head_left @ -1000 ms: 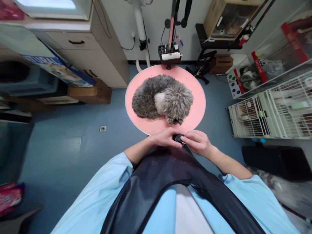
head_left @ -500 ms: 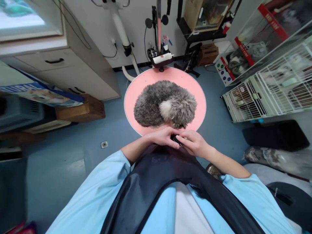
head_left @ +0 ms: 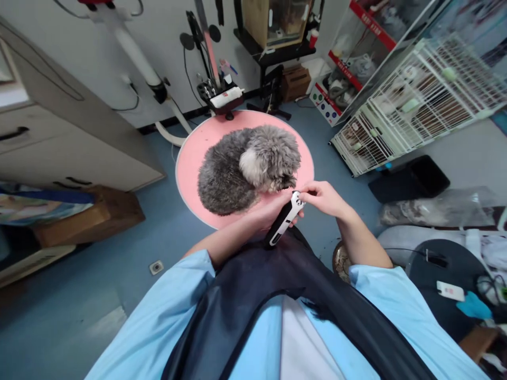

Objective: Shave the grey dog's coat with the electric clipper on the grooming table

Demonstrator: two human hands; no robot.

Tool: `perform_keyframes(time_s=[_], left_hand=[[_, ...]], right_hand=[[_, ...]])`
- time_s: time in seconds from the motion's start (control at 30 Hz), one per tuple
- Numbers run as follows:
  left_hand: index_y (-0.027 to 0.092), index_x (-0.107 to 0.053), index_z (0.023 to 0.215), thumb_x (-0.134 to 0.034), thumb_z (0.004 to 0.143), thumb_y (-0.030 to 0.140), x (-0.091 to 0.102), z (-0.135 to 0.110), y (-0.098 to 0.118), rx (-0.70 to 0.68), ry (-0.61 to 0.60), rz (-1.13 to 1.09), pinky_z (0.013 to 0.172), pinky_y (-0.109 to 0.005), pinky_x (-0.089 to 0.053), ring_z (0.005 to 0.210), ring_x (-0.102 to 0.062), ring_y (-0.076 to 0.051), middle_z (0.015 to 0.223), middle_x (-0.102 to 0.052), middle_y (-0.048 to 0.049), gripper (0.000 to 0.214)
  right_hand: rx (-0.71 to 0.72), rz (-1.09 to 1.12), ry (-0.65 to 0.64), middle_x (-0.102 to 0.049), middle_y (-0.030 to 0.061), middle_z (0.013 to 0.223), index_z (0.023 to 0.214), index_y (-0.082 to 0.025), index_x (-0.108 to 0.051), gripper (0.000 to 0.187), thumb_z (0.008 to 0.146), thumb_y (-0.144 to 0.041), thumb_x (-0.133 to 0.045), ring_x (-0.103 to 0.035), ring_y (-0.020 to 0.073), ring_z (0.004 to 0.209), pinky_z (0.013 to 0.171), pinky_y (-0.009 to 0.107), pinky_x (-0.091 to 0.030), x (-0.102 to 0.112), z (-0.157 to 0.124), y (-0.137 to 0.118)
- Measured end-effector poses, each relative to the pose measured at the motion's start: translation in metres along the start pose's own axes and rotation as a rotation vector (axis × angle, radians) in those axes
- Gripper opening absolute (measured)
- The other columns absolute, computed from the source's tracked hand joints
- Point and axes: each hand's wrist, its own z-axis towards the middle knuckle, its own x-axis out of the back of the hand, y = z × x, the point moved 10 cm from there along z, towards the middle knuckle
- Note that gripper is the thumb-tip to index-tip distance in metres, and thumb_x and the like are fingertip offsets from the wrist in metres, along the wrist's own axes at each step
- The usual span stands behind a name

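A black-and-white hair clipper [head_left: 284,222] is tilted in front of my dark apron, its upper end pointing toward the table. My left hand [head_left: 270,210] is wrapped round the clipper's body, with fingertips showing past its right side. The fingers of my right hand [head_left: 325,198] are closed at the clipper's upper end; exactly what they pinch there is too small to tell. Just beyond my hands, a fluffy grey dog [head_left: 227,174] with a pale patch lies curled on a round pink grooming table [head_left: 188,166]. Neither hand touches the dog.
A tool holder [head_left: 222,100] with a white roll stands at the table's far edge. White wire cages [head_left: 400,116] line the right side. Cabinets [head_left: 79,132] and a cardboard box [head_left: 91,214] are on the left. A dark round seat [head_left: 431,279] holds small items at lower right.
The clipper has been turned up into plain sight, its white side showing. My right hand has shifted to its upper end. The view has swung right, and the dog's head has moved farther from me.
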Motion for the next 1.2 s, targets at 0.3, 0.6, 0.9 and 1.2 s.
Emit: perform_keyframes(time_s=[0.3,0.6,0.9,1.2], left_hand=[[0.014,-0.054,0.092,-0.061,0.085,0.054,-0.002,-0.043,-0.01,-0.026,0.166,0.299,0.052,-0.022,-0.046,0.058,-0.059,-0.012,0.073,-0.063,-0.0018,0.041],[0.012,-0.055,0.125,-0.058,0.084,0.025,-0.016,-0.066,0.04,-0.542,0.17,0.913,0.085,-0.033,-0.052,0.094,-0.063,-0.02,0.11,-0.069,-0.0101,0.044],[0.018,-0.056,0.133,-0.062,0.079,0.024,-0.024,-0.072,0.042,-0.623,0.212,1.227,0.088,-0.032,-0.054,0.101,-0.07,-0.023,0.115,-0.073,-0.0092,0.054],[0.017,-0.058,0.136,-0.067,0.078,0.029,-0.02,-0.062,0.036,-0.539,0.201,1.233,0.096,-0.043,-0.053,0.106,-0.07,-0.031,0.114,-0.072,-0.0153,0.061]], right_hand=[[-0.097,0.002,0.052,-0.069,0.0001,0.069,0.076,-0.015,-0.075,0.018,0.082,-0.027,-0.065,-0.058,0.0109,0.062,0.058,0.022,-0.043,-0.008,-0.007,-0.002],[0.175,0.042,0.146,-0.078,0.0054,0.087,0.088,-0.021,-0.08,0.011,0.084,-0.031,-0.075,-0.073,0.0169,0.078,0.071,0.028,-0.058,0.008,-0.034,-0.041],[0.584,-0.201,0.345,-0.08,0.0071,0.094,0.095,-0.024,-0.077,0.013,0.091,-0.017,-0.066,-0.077,0.0178,0.087,0.078,0.03,-0.064,0.009,-0.085,-0.082],[0.589,-0.335,0.371,-0.081,0.0052,0.098,0.1,-0.026,-0.076,0.019,0.092,-0.015,-0.064,-0.078,0.0197,0.093,0.083,0.033,-0.066,0.002,-0.101,-0.076]])
